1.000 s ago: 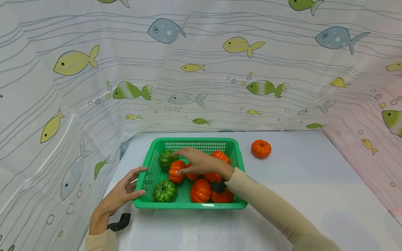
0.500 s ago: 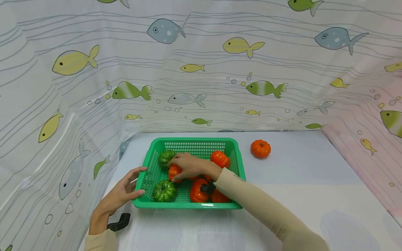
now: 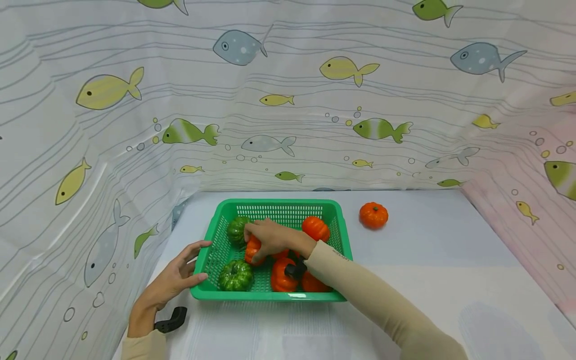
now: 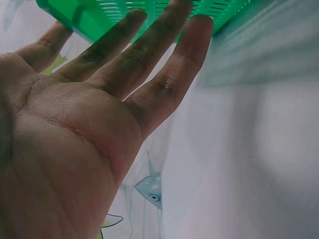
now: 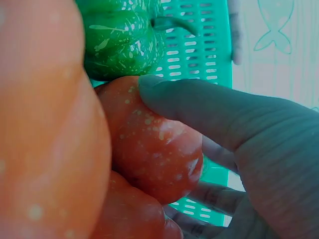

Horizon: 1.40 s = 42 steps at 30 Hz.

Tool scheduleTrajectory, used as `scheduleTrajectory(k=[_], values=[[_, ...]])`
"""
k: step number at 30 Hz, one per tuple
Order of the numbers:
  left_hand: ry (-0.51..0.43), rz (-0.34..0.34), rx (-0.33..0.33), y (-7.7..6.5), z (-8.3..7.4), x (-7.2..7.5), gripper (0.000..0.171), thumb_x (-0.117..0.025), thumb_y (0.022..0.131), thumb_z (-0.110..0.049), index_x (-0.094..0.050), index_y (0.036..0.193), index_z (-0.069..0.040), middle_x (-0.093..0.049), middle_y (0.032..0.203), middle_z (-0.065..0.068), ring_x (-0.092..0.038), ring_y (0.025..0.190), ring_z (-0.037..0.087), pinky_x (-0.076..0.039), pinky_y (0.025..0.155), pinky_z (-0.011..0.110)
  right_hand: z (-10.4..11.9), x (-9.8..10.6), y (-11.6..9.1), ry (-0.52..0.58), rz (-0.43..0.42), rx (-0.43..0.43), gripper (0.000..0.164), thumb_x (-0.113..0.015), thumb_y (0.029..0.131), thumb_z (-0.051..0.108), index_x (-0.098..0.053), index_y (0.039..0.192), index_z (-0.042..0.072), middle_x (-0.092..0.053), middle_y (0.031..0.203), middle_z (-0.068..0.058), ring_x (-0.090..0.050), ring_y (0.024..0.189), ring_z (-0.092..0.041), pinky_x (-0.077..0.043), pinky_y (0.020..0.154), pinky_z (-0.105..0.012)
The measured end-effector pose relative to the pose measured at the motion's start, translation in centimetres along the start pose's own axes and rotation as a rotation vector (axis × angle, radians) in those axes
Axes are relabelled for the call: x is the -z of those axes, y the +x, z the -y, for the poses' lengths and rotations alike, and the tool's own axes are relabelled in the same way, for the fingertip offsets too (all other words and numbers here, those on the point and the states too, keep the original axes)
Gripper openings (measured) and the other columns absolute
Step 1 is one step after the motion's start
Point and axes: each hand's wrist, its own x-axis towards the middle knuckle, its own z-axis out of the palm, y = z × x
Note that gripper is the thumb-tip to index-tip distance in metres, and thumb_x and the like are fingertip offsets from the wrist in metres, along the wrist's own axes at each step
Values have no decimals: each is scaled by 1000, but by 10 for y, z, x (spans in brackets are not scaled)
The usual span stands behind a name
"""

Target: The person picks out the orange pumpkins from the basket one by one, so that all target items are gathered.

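Observation:
Inside the green plastic basket [image 3: 270, 296], my right hand [image 3: 273, 238] grips a small orange toy pumpkin [image 3: 253, 250]. The right wrist view shows the thumb pressed on the speckled skin of this orange pumpkin [image 5: 154, 144] and fingers around its far side. One green pumpkin [image 3: 237, 230] lies behind it, and another green pumpkin [image 3: 236, 275] sits at the basket's front left. My left hand [image 3: 173, 275] touches the basket's left side with spread, fairly straight fingers. In the left wrist view, fingers [image 4: 164, 84] reach up to the basket's wall [image 4: 89, 20].
More orange pumpkins lie in the basket's right half, among them one at the back [image 3: 316, 228] and one at the front [image 3: 283, 276], partly hidden by my right arm. Another orange pumpkin [image 3: 374, 215] rests on the white table [image 3: 427, 240] right of the basket. A fish-patterned curtain [image 3: 288, 120] surrounds the table.
My right hand has come down from above the basket, closed around the orange pumpkin and shifted it slightly right. The left hand and basket have stayed in place.

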Motion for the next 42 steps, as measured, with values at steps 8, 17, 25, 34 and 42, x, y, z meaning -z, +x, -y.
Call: scheduleTrajectory(k=[8, 17, 25, 34, 42], values=[[1, 0, -7, 1, 0, 0, 74, -64, 99, 3, -26, 161, -10, -10, 166, 27, -18, 144, 63, -53, 96, 29, 1, 1, -1, -101, -4, -9, 55, -80, 91, 35, -64, 138, 12, -53, 134, -8, -47, 107, -21, -45, 85, -28], [11, -1, -11, 1, 1, -1, 73, -64, 99, 2, -27, 161, -11, -13, 165, 26, -30, 147, 48, -55, 95, 32, 2, 1, -2, -91, -1, -27, 55, -81, 90, 42, -64, 134, 14, -57, 119, -5, -45, 101, -18, -44, 81, -28], [-11, 10, -24, 2, 2, -2, 73, -63, 99, 3, -26, 161, -10, -14, 164, 27, -47, 134, -3, -56, 94, 34, 1, 7, -5, -67, -96, 23, 53, -86, 85, 40, -61, 125, 16, -60, 105, 5, -50, 93, -14, -41, 81, -26], [6, 8, -8, 3, 0, -1, 73, -63, 100, 2, -26, 161, -11, -13, 165, 26, -44, 143, 17, -56, 94, 34, 0, 18, -19, 48, -138, 26, 63, -82, 87, 36, -61, 140, 9, -52, 137, -8, -56, 105, -18, -52, 81, -23], [69, -7, -9, -1, 1, 0, 72, -62, 100, 2, -27, 161, -13, -11, 167, 25, -13, 146, 62, -47, 99, 21, -8, 20, -33, 67, -189, 55, 70, -83, 86, 33, -55, 144, 4, -48, 141, -11, -51, 116, -23, -52, 90, -28]])
